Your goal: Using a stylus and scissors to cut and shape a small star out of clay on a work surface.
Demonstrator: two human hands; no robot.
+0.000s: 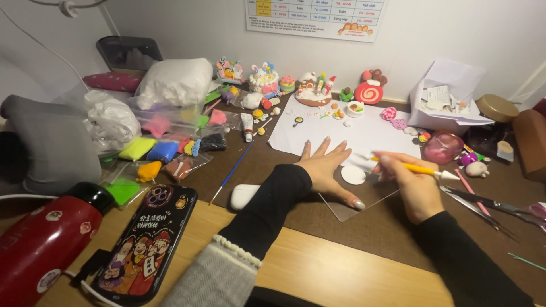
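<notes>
So the left hand [329, 169] is laid flat with fingers spread, pressed down on a clear plastic sheet [355, 206] to keep it from sliding, while a yellow-handled sculpting tool [418, 169] is pinched pen-style in the right hand [410, 187], its far tip aimed at a small white clay disc [353, 175]. The disc is sat on the sheet right between the two hands, just right of the left fingertips and just left of the right knuckles. Looks like the shaping or trimming stage is what's being worked on; a light, steady touch at the disc's edge is probably what's called for next, with the sheet kept pinned. Further out, a white paper sheet [364, 133] is spread on the far side with finished clay figures [311, 90] lined up along the wall, bags of coloured clay [165, 150] are piled to the left, scissors [500, 207] are lying to the right, and a phone [149, 244] plus a red bottle [48, 239] are parked near-left.
</notes>
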